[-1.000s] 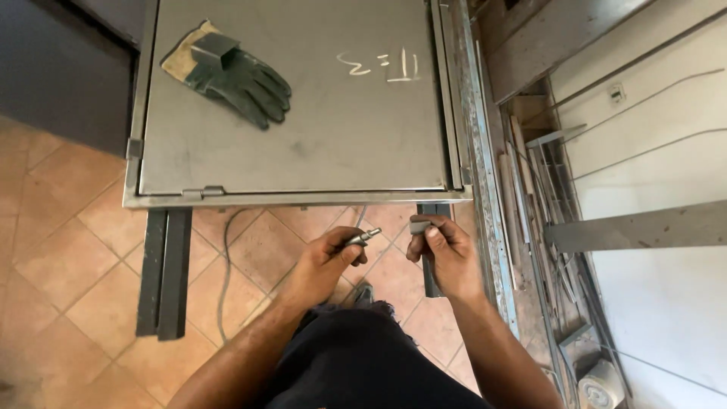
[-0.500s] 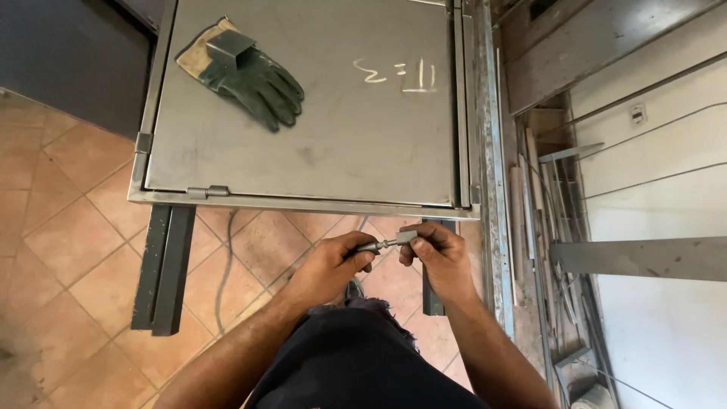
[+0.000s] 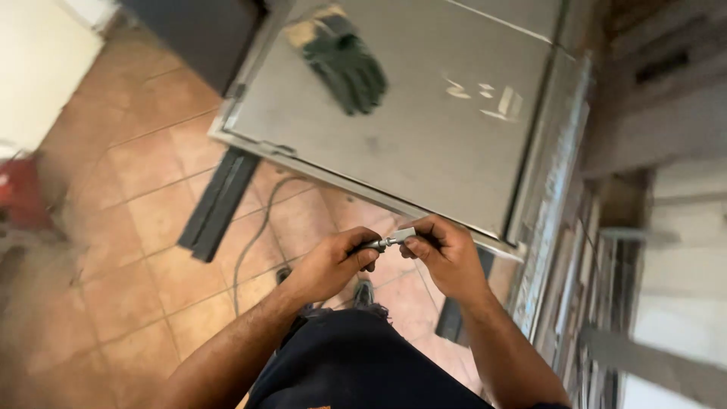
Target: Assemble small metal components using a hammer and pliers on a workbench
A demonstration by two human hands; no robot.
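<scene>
Below the grey metal table (image 3: pixel 424 144), both hands meet. Left hand (image 3: pixel 333 261) and right hand (image 3: pixel 447 254) pinch a small metal piece (image 3: pixel 394 241) between their fingers. It looks hard, light and smooth; its ends give grip. At 11 o'clock lies a green glove (image 3: pixel 344 64).

Whole shot is smeared with motion blur, so details are rough. The small metal piece (image 3: pixel 395 240) is mostly buried under the fingers of the left hand (image 3: pixel 327 265) and right hand (image 3: pixel 448 256), so you only see a short grey bit between them, and can't tell what kind of part it is. The dark glove (image 3: pixel 344 62) on the table (image 3: pixel 424 144) is fuzzy, its cuff nearly at the top edge. The table's far end runs out of frame. The red thing (image 3: pixel 19 193) at left is cut off and unreadable. The metal bars (image 3: pixel 598 303) on the right are a blurry jumble.
</scene>
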